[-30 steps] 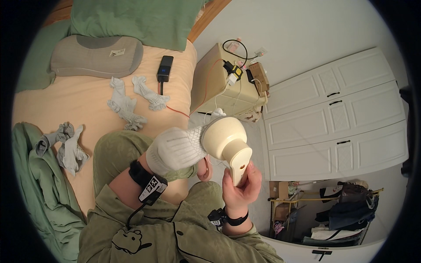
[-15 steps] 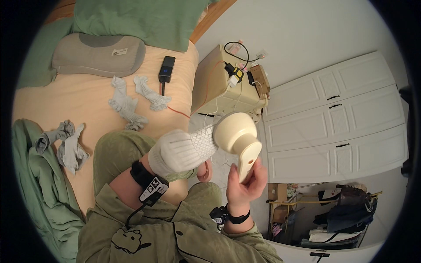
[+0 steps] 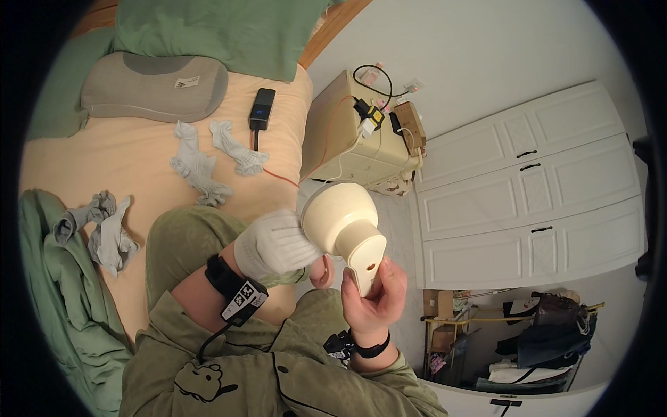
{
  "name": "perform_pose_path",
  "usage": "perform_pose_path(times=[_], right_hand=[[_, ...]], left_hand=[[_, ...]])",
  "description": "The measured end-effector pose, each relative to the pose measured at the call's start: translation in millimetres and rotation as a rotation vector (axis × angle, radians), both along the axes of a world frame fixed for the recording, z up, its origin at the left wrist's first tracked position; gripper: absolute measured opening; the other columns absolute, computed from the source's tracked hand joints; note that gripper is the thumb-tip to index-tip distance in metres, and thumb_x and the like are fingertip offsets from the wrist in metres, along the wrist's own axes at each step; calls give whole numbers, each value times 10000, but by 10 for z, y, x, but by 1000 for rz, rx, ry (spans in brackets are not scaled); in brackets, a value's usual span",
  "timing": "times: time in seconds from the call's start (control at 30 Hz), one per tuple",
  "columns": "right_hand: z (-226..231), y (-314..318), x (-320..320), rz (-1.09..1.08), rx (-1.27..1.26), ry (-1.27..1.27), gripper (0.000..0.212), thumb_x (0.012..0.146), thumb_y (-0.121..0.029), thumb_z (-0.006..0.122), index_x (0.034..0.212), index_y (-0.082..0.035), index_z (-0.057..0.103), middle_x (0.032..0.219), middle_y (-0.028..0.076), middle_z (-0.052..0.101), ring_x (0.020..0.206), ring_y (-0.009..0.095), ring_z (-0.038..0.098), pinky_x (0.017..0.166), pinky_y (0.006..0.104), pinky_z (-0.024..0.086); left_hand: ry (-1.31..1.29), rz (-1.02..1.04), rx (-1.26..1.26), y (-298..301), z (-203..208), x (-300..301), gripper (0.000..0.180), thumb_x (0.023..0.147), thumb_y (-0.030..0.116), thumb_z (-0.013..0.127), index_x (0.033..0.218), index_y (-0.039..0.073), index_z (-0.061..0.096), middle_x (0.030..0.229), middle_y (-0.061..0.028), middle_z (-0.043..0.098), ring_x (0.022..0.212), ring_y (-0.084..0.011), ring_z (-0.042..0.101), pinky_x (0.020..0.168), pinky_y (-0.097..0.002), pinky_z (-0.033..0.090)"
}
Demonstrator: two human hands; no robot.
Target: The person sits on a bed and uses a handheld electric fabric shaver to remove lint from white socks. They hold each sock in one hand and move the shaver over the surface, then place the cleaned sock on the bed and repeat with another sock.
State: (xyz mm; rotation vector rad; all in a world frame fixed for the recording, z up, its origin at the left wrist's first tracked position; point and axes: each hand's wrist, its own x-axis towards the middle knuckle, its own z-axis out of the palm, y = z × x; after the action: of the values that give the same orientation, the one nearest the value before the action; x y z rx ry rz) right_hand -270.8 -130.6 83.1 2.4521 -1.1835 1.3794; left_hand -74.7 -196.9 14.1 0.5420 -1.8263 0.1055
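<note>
A white knitted sock (image 3: 267, 244) is pulled over my left hand (image 3: 260, 250), and its fabric hides my fingers. My right hand (image 3: 375, 299) grips the handle of a cream fabric shaver (image 3: 340, 217), thumb and fingers closed round it. The shaver's broad round head lies against the sock's outer end and covers part of it. On the bed, just beyond my knee, lie two light grey socks, one long (image 3: 196, 167) and one short (image 3: 238, 148). Further left, more crumpled grey socks (image 3: 111, 233) rest on the sheet.
A grey pillow (image 3: 153, 87) and a black device (image 3: 261, 108) with a cable lie on the bed (image 3: 278, 90). Beside the bed stands a cream bedside cabinet (image 3: 333, 132) with cords on top. White wardrobe doors (image 3: 514, 187) and a clothes rack (image 3: 542, 340) are to the right.
My right hand has moved the fabric shaver left along the sock, toward my left wrist. The shaver head now covers the textured part that showed before. My left hand stays nearly in place.
</note>
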Motion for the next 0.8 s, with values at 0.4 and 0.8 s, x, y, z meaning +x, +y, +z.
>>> perform_pose_path(times=[0.4, 0.8], right_hand=[[55, 3, -41, 94, 41, 22, 802, 764, 203, 615, 1473, -87, 377, 917, 192, 659, 664, 245, 679, 548, 334, 553], [-103, -16, -199, -105, -53, -13, 703, 732, 102, 772, 1360, -17, 480, 1060, 179, 611, 805, 245, 641, 657, 340, 522]], left_hand=[[22, 49, -60, -74, -17, -7, 140, 745, 106, 750, 799, 151, 630, 783, 9, 630, 642, -199, 591, 558, -326, 467], [159, 7, -95, -100, -40, -113, 134, 747, 70, 735, 854, 111, 665, 816, -5, 654, 703, -196, 638, 608, -322, 519]])
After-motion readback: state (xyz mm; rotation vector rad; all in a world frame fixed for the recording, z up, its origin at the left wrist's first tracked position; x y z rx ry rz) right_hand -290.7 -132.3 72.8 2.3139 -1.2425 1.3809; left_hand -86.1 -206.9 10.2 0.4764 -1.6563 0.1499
